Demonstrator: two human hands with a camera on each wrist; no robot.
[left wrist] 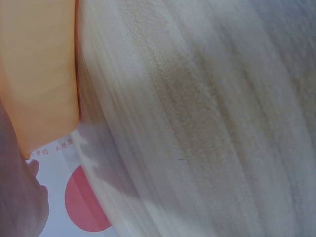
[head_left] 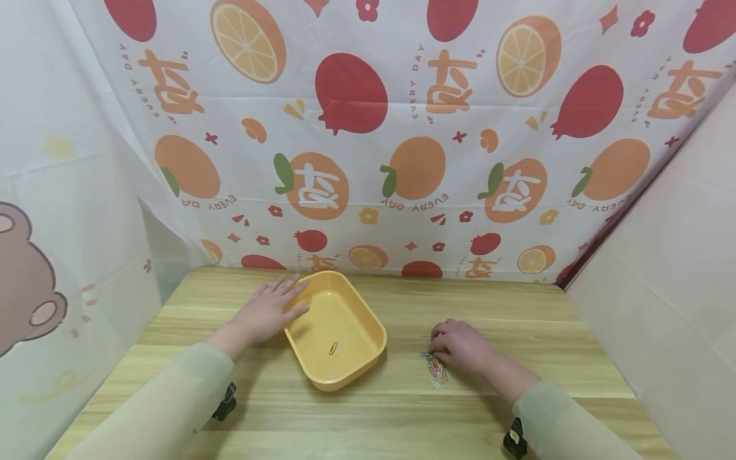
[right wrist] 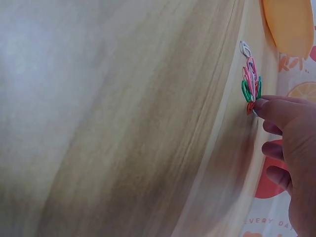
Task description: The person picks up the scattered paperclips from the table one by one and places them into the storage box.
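Note:
A yellow plastic tray stands at an angle on the wooden table, with a brown-orange paper clip and a pale one lying in it. Across its left rim rests my left hand, fingers spread; the left wrist view shows only part of that hand beside the tray wall. To the right of the tray lies a small pile of coloured paper clips. At the pile's upper edge my right hand pinches at a paper clip between thumb and index finger; the fingertips partly hide it.
The wooden table extends around the tray and the pile. Behind it hangs a fruit-print cloth, with pale cloth walls at the left and right. Dark wrist devices sit at both cuffs.

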